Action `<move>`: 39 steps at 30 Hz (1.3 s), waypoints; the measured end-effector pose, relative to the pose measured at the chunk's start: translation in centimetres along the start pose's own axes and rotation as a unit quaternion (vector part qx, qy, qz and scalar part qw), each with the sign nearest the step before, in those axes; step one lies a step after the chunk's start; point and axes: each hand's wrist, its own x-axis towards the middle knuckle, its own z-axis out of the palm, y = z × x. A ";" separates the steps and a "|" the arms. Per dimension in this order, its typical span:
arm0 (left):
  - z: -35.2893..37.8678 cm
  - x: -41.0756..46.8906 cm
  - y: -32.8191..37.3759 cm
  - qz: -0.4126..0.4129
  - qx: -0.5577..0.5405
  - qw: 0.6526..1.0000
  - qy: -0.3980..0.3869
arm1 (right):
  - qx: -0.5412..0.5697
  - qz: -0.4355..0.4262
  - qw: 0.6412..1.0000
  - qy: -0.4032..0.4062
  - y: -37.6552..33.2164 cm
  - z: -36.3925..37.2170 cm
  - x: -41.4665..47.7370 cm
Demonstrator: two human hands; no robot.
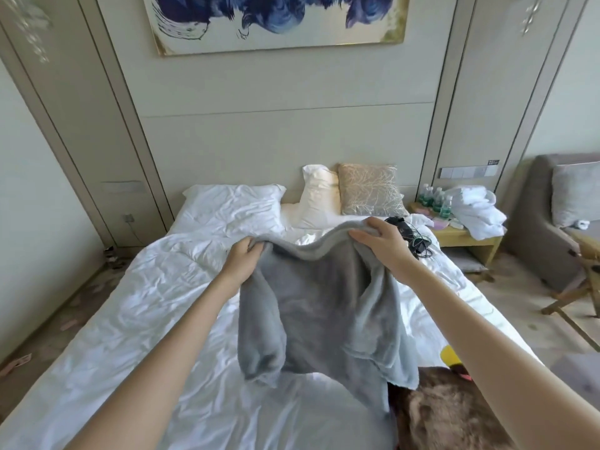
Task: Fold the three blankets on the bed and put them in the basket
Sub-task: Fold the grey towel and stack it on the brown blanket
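White rumpled bed fills most of the view, seen from its foot. Nearest, bottom right: brown fuzzy blanket bunched on the sheet, touching the lower hanging edge of the grey blanket. Bit of yellow just beyond the brown one, can't tell what it is.

Grey blanket is held up over mid-bed by both hands, top edge sagging between them, rest draped down toward the camera with the lower part folded loosely on itself.
- Left hand: fingers curled closed around the top-left corner, blanket hangs directly below and to its right.
- Right hand: thumb and fingers closed over the top-right edge, blanket falls below and left of it.

Only 2 blankets visible. Basket not in view.

Further out: black device with tangled cables on the bed just past the right hand. At the headboard, 2 white pillows and 1 patterned beige cushion. Nightstand right of the bed carries green-labelled bottles and piled white towels. Blue abstract painting on the wall above.
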 end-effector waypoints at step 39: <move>4.8 5.5 2.6 0.116 0.068 0.990 -0.034 | -0.054 0.094 0.990 0.090 2.2 -0.2 2.9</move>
